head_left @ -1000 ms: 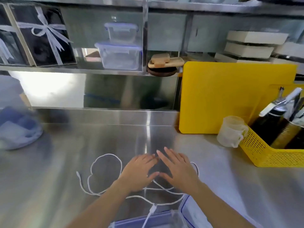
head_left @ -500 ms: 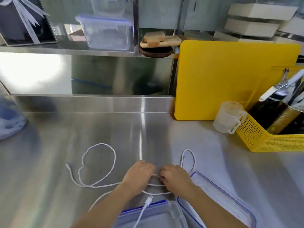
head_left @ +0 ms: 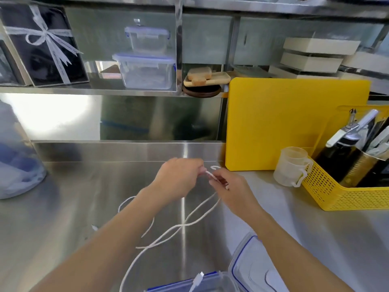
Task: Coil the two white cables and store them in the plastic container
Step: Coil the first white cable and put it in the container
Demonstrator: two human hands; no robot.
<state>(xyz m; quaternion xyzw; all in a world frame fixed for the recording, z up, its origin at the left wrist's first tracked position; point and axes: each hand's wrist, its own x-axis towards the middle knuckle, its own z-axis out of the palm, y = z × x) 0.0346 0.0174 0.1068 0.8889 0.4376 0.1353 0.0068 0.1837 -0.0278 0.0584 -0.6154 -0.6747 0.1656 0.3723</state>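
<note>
My left hand (head_left: 179, 180) and my right hand (head_left: 229, 186) are raised above the steel counter, and both pinch a short stretch of a white cable (head_left: 197, 216) between them. From my hands the cable hangs in loose strands down to the counter. A second white cable's plug (head_left: 196, 281) rests over the rim of the clear plastic container (head_left: 212, 282) at the bottom edge. The container's blue-trimmed lid (head_left: 252, 264) lies beside it on the right.
A yellow cutting board (head_left: 294, 123) leans against the back wall. A clear measuring cup (head_left: 291, 166) and a yellow basket (head_left: 345, 190) with bottles stand at right. A bluish bag (head_left: 16, 165) sits at far left. Lidded containers (head_left: 147, 70) stand on the shelf.
Both hands closed on the cable on the counter, then lifted it upward and away from me. The cable's loops that lay flat now hang from my hands.
</note>
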